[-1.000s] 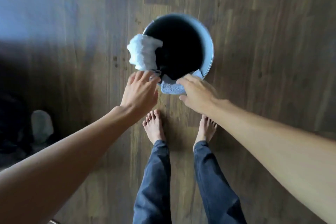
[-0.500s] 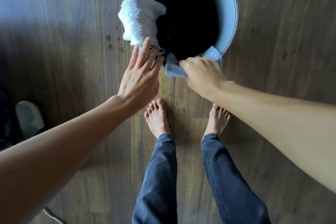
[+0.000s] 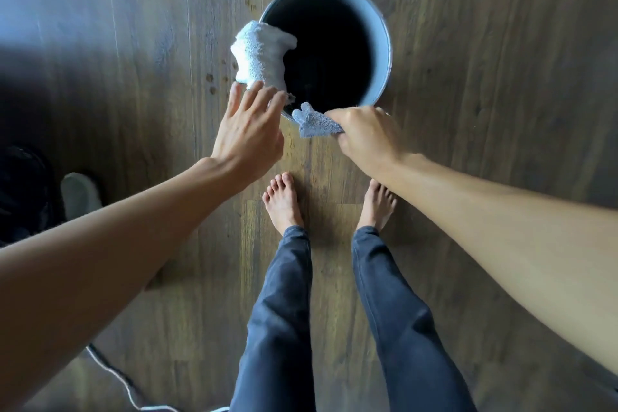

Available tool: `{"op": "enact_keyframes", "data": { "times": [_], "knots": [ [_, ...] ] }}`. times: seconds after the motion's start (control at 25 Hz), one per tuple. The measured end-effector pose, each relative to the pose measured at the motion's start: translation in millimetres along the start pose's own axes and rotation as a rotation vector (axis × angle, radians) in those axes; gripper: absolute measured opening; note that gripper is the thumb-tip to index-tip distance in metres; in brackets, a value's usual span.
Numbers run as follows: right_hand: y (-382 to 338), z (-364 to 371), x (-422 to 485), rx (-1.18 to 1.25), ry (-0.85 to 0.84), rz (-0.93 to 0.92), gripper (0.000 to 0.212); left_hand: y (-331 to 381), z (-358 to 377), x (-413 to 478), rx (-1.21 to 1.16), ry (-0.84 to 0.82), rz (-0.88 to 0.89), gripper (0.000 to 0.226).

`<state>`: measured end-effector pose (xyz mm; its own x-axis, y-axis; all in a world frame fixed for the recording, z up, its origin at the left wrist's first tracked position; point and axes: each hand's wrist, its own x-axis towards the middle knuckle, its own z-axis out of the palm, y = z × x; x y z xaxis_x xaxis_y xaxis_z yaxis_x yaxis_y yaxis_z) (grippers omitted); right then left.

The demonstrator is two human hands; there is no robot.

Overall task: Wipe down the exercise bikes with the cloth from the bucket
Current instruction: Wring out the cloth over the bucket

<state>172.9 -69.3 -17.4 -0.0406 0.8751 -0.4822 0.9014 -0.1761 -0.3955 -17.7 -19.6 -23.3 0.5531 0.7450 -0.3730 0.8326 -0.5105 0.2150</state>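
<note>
Since half-second ago, right hand (image 3: 366,135) grip has bunched blue cloth (image 3: 312,123) at bucket (image 3: 383,43) rim, clamped on it; left hand (image 3: 249,132) grip apart, touching white cloth (image 3: 261,57); pickup underway.

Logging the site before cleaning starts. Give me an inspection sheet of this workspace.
Surface: wooden plank floor.
Job's things: grey bucket standing on the floor, inside dark; white cloth draped over its left rim; blue-grey cloth at its near rim; no bike in view.
Clutter: pale slipper and dark object at the left edge.
Hands: left hand straight-fingered at the white cloth's lower edge; right hand grips the blue-grey cloth.
Cables: white cable on the floor, lower left.
Surroundings: the person's bare feet near the bucket.
</note>
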Motion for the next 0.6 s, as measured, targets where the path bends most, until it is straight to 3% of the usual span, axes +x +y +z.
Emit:
{"op": "enact_keyframes", "data": {
  "times": [0.12, 0.2, 0.28, 0.44, 0.6],
  "knots": [
    [-23.0, -61.0, -51.3, 0.158, 0.013, 0.164, 0.007, 28.0, -74.3, -26.2, -0.057, 0.01, -0.039, 0.05],
    [-38.4, -109.1, -92.4, 0.274, 0.034, 0.309, 0.034, 52.0, -130.5, -45.9, -0.077, 0.016, -0.033, 0.049],
    [-56.3, -164.7, -139.5, 0.381, 0.102, 0.413, 0.047, 81.5, -192.4, -72.0, -0.095, 0.024, -0.011, 0.047],
    [-78.4, -257.0, -226.2, 0.542, 0.254, 0.496, 0.049, 139.3, -301.6, -121.7, -0.15, 0.056, 0.039, 0.045],
    [-88.4, -304.4, -301.6, 0.708, 0.402, 0.521, 0.046, 192.2, -368.8, -153.7, -0.138, 0.093, 0.129, 0.044]
  ]
}}
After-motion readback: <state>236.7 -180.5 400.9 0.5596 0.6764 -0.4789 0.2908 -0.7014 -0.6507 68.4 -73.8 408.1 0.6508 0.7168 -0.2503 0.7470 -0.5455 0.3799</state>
